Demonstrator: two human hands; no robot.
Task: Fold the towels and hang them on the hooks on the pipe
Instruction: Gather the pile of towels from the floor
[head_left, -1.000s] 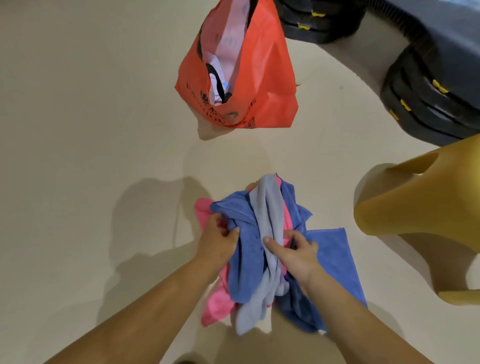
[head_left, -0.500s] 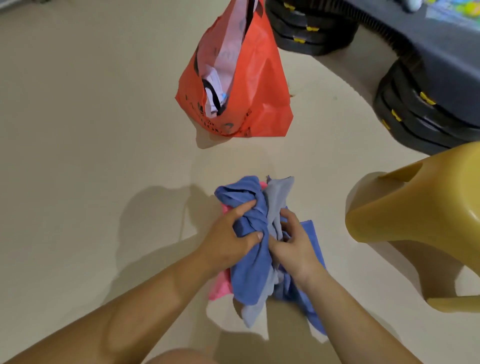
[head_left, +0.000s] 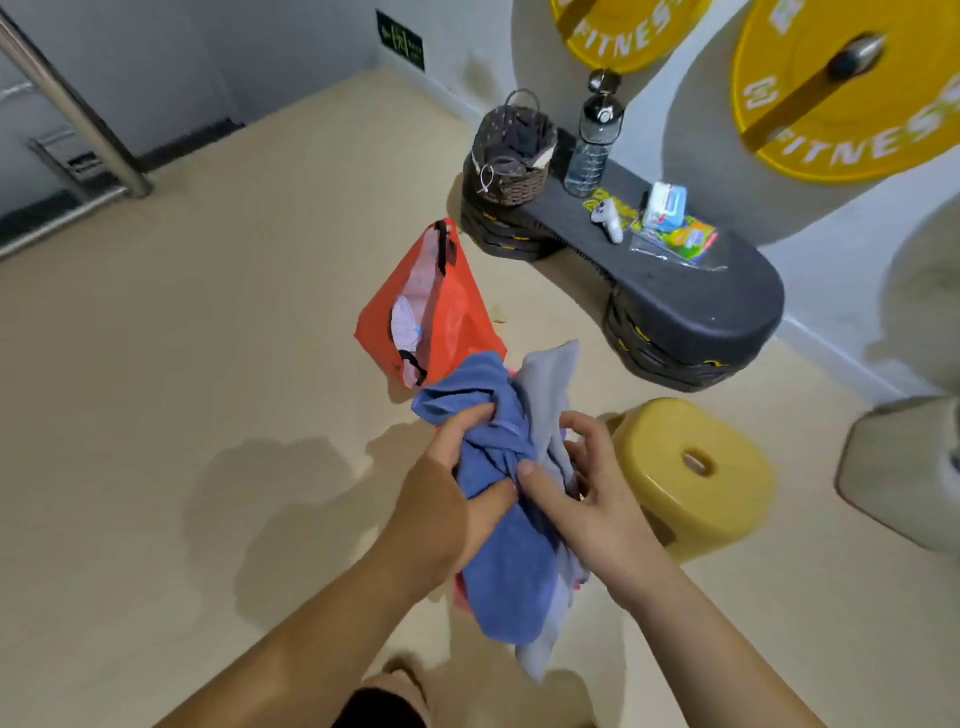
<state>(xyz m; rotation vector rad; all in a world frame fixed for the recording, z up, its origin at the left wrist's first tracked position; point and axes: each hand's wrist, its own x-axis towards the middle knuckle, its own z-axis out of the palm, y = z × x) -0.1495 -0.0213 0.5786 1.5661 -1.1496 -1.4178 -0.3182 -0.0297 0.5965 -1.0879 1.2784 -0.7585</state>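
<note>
The left hand (head_left: 447, 499) is clamped on the blue towel (head_left: 498, 561), fingers curled round a bunched section near its upper end. The right hand (head_left: 587, 499) is closed on the grey towel (head_left: 550, 379), with the thumb pressed across the front and the fingers curled behind. Both hands meet at the middle of the bundle, which is held in the air above the floor (head_left: 208, 364). This grip probably keeps the cloths together while one is separated for folding. A pink towel (head_left: 461, 592) shows only as a thin edge under the blue one.

No towel is folded yet, and none is hung.

Just right of the hands stands a yellow stool (head_left: 691, 473), a likely surface for the bundle. Beyond the bundle an orange bag (head_left: 441, 317) sits open on the floor, with pale contents inside. Farther right, a black step platform (head_left: 691, 291) carries a wicker basket (head_left: 511, 150), a water bottle (head_left: 592, 150) and small packets. Yellow weight plates (head_left: 852, 88) hang on the wall behind.

Limits of view:
- How many towels the bundle holds cannot be told, since the layers overlap.
- The right fingertips are hidden behind the cloth.
- A metal pipe (head_left: 78, 114) slants at far left and is cut off by the frame. No hooks can be made out on it.
- The bag's contents are too crumpled to identify.
</note>
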